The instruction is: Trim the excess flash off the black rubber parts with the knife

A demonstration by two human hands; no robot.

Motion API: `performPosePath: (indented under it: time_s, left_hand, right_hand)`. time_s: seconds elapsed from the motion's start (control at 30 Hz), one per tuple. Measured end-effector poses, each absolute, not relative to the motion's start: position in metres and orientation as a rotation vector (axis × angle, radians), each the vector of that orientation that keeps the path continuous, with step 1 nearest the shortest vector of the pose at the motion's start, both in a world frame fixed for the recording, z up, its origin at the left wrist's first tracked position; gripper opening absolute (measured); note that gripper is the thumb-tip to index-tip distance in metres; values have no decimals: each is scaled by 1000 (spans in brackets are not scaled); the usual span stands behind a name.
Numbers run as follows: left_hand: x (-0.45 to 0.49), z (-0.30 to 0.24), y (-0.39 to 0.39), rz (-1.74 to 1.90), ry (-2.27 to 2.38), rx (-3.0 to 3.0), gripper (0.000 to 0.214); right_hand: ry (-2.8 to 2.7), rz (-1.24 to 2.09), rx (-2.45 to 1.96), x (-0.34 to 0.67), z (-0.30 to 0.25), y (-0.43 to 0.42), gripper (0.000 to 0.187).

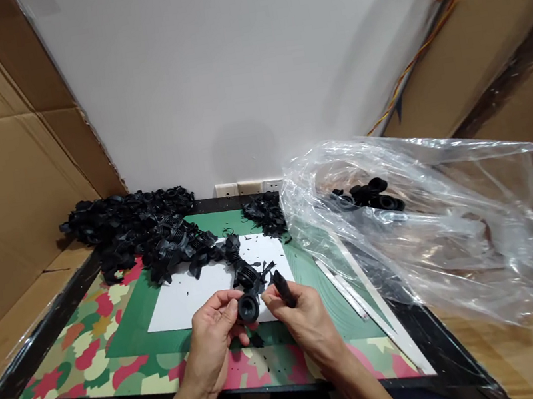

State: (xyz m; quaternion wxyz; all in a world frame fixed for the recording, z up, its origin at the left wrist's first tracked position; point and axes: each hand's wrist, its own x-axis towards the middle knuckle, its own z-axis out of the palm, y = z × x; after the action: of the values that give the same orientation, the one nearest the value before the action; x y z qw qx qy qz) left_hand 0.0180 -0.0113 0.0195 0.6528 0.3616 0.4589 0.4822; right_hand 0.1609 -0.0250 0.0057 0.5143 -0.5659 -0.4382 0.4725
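Note:
My left hand (213, 326) pinches a black ribbed rubber bellows (248, 308), its round open end facing me. Close on its right, my right hand (300, 315) is closed around a dark stick-shaped tool (283, 288); the tip is too small to make out. Just beyond both hands, another black ribbed piece (247, 275) lies among scraps on a white sheet (177, 308). A large heap of black rubber pieces with ragged flaps (160, 233) spreads over the back left.
A smaller pile of black trimmings (266, 213) lies at the back. On the right, a clear plastic bag (436, 247) holds several black ribbed pieces (372, 196). White strips (344, 291) lie on the green mat (321, 305). Cardboard walls (1, 154) flank the table.

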Motion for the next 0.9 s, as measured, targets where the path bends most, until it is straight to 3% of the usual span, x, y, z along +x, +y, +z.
performPosePath:
  time_s: [0.2, 0.67, 0.9]
  left_hand:
    - [14, 12, -12, 1128, 1114, 993, 34]
    - [11, 9, -11, 1157, 1232, 1230, 19]
    - [13, 3, -15, 1179, 1234, 1324, 10]
  right_hand:
    - [-1122, 1251, -1239, 153, 13, -24, 19]
    - [-1289, 1081, -1346, 156, 15, -19, 19]
    - [-1513, 759, -1507, 150, 9, -20, 6]
